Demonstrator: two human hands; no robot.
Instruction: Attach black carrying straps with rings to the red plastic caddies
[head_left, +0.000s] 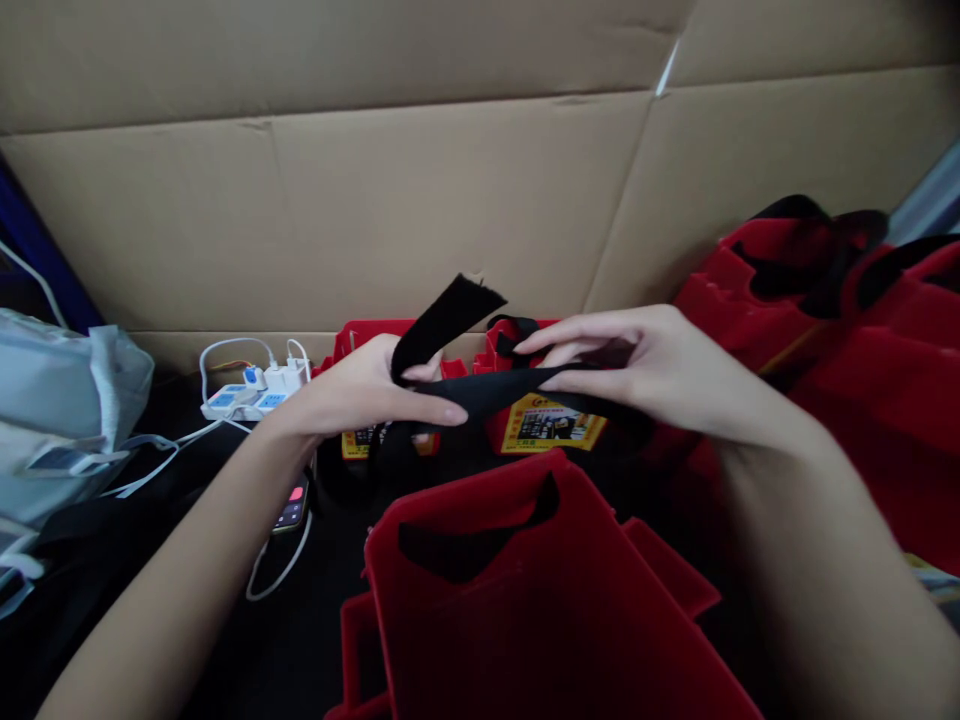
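Note:
A black webbing strap (491, 390) is stretched between my two hands in the middle of the head view. My left hand (375, 385) pinches it between thumb and fingers, and a cut end of the strap sticks up above that hand. My right hand (630, 360) grips the strap farther right, thumb below and fingers curved over; part of the strap is hidden behind this hand. Beneath both hands stands a red plastic tool box (480, 610) with a cut-out slot near its upper edge and small side pockets.
Behind my hands are more red boxes with yellow labels (551, 425). Red boxes with black straps (817, 270) crowd the right. At left lie a power strip (244, 400) with white cables, a phone (291, 508) and a pale bag (67, 400). Cardboard (450, 210) walls the back.

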